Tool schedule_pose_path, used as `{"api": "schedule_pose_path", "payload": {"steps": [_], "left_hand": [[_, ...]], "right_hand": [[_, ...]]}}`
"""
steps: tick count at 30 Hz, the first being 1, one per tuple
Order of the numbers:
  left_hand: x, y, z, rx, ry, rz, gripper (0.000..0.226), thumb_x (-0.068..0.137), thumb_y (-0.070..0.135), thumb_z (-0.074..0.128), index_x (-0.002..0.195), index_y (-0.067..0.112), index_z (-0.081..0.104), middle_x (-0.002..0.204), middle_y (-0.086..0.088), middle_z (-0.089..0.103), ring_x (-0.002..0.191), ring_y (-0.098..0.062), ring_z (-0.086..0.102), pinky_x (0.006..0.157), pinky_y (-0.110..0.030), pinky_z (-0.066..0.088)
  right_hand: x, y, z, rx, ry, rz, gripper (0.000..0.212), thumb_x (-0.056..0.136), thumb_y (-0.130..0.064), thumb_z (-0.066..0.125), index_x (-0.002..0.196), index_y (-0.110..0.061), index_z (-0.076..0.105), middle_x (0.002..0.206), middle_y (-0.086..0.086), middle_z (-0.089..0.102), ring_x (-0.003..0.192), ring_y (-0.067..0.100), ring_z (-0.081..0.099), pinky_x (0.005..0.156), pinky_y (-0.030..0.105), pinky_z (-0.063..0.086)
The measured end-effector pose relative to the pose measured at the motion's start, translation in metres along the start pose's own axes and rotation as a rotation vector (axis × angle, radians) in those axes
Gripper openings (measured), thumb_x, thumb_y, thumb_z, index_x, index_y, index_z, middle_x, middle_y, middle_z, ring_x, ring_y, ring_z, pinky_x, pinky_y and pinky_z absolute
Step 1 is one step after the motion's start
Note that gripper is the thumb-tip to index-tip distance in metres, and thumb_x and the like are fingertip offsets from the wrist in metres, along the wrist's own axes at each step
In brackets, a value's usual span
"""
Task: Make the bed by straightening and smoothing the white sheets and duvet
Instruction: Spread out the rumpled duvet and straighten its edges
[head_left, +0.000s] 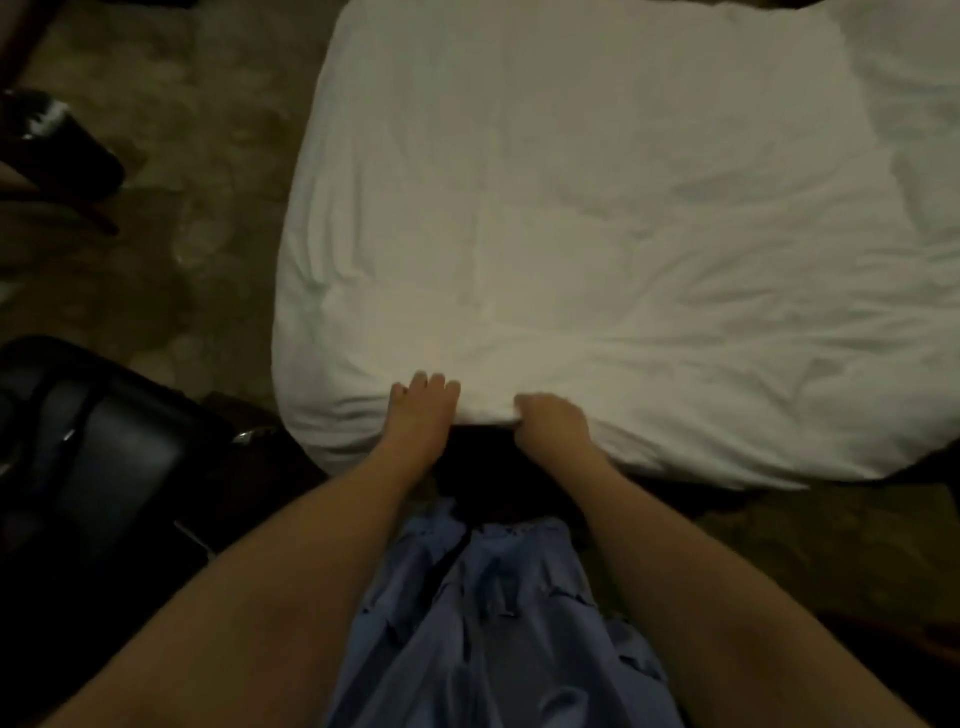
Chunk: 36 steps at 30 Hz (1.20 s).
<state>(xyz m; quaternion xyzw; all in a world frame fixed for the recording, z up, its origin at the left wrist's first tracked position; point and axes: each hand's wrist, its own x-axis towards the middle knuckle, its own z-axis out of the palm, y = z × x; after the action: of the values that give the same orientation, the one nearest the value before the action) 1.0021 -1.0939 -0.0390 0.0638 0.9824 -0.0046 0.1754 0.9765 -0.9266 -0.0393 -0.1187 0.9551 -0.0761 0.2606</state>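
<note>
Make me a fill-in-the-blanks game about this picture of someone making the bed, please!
1. The puffy duvet spread over the bed is ____ in colour.
2. The right hand is curled, gripping the duvet's near ____.
3. The left hand lies on the duvet with its fingers ____, not curled.
4. The crumpled cloth garment between the person's arms is ____ in colour.

Missing words: white; edge; straight; blue
</note>
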Motion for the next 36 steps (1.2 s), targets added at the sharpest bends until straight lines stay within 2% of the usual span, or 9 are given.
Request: {"api": "schedule_pose_path", "payload": {"steps": [3, 4, 8, 13, 16, 23, 26, 32, 36], "left_hand": [[0.019, -0.001, -0.026, -0.088, 0.166, -0.085, 0.040, 0.082, 0.001, 0.049, 0.120, 0.012, 0.046, 0.122, -0.011, 0.049, 0.114, -0.031, 0.042, 0.088, -0.040, 0.036], [0.011, -0.003, -0.020, -0.102, 0.125, -0.103, 0.038, 0.084, 0.002, 0.049, 0.120, 0.012, 0.046, 0.122, -0.010, 0.049, 0.114, -0.030, 0.042, 0.088, -0.040, 0.035], [-0.043, -0.004, 0.039, 0.067, -0.248, -0.037, 0.042, 0.095, 0.020, 0.040, 0.137, 0.018, 0.034, 0.136, -0.006, 0.039, 0.125, -0.025, 0.035, 0.100, -0.037, 0.031], [-0.014, 0.037, 0.030, -0.147, -0.066, 0.114, 0.062, 0.084, 0.016, 0.057, 0.138, 0.018, 0.028, 0.134, -0.003, 0.037, 0.120, -0.022, 0.038, 0.092, -0.035, 0.037], [0.003, 0.063, 0.003, -0.341, 0.100, 0.110, 0.035, 0.088, 0.012, 0.051, 0.122, 0.013, 0.044, 0.121, -0.006, 0.050, 0.107, -0.022, 0.048, 0.083, -0.029, 0.037], [0.012, 0.045, -0.037, -0.055, 0.142, 0.134, 0.046, 0.084, 0.006, 0.049, 0.128, 0.017, 0.042, 0.117, -0.007, 0.049, 0.100, -0.027, 0.053, 0.068, -0.033, 0.042], [0.007, 0.040, -0.053, -0.034, 0.168, 0.016, 0.050, 0.081, 0.004, 0.051, 0.129, 0.016, 0.044, 0.116, -0.009, 0.050, 0.097, -0.029, 0.054, 0.067, -0.035, 0.042], [-0.004, 0.075, -0.055, -0.050, 0.204, -0.290, 0.047, 0.085, 0.005, 0.049, 0.130, 0.013, 0.042, 0.123, -0.010, 0.048, 0.107, -0.028, 0.047, 0.079, -0.036, 0.040], [0.014, 0.144, -0.046, -0.058, 0.209, -0.199, 0.053, 0.082, 0.007, 0.052, 0.131, 0.014, 0.036, 0.130, -0.009, 0.042, 0.117, -0.030, 0.039, 0.091, -0.039, 0.035]], "right_hand": [[0.007, 0.003, -0.034, 0.149, 0.452, 0.020, 0.022, 0.070, -0.008, 0.054, 0.091, -0.007, 0.056, 0.092, 0.018, 0.062, 0.085, 0.036, 0.060, 0.064, 0.034, 0.041], [-0.005, -0.003, -0.021, 0.158, 0.466, 0.028, 0.021, 0.069, -0.007, 0.053, 0.090, -0.006, 0.056, 0.089, 0.018, 0.063, 0.082, 0.036, 0.060, 0.063, 0.033, 0.041], [-0.063, -0.031, 0.062, 0.084, -0.211, 0.070, 0.031, 0.088, -0.016, 0.050, 0.118, -0.012, 0.054, 0.117, 0.013, 0.060, 0.106, 0.031, 0.056, 0.085, 0.035, 0.045], [-0.024, -0.010, 0.015, 0.169, 0.099, 0.078, 0.023, 0.082, -0.012, 0.051, 0.105, -0.011, 0.054, 0.110, 0.009, 0.062, 0.100, 0.029, 0.058, 0.078, 0.032, 0.044], [-0.024, -0.008, 0.003, 0.259, 0.235, -0.007, 0.021, 0.079, -0.014, 0.053, 0.099, -0.010, 0.051, 0.104, 0.011, 0.060, 0.094, 0.029, 0.056, 0.070, 0.031, 0.037], [-0.030, 0.050, 0.023, 0.034, 0.378, 0.222, 0.040, 0.078, -0.023, 0.058, 0.116, -0.014, 0.047, 0.115, 0.008, 0.049, 0.105, 0.029, 0.045, 0.082, 0.038, 0.035], [-0.018, 0.094, 0.008, 0.059, 0.357, 0.312, 0.034, 0.082, -0.012, 0.050, 0.116, -0.012, 0.048, 0.119, 0.011, 0.051, 0.108, 0.031, 0.046, 0.086, 0.038, 0.035], [-0.009, 0.158, -0.026, -0.041, 0.321, 0.150, 0.025, 0.089, -0.010, 0.044, 0.107, -0.010, 0.062, 0.109, 0.014, 0.065, 0.102, 0.032, 0.058, 0.083, 0.035, 0.043], [-0.023, 0.166, -0.028, -0.046, 0.211, 0.064, 0.023, 0.091, -0.020, 0.046, 0.104, -0.010, 0.063, 0.106, 0.015, 0.066, 0.100, 0.033, 0.060, 0.079, 0.033, 0.046]]}}
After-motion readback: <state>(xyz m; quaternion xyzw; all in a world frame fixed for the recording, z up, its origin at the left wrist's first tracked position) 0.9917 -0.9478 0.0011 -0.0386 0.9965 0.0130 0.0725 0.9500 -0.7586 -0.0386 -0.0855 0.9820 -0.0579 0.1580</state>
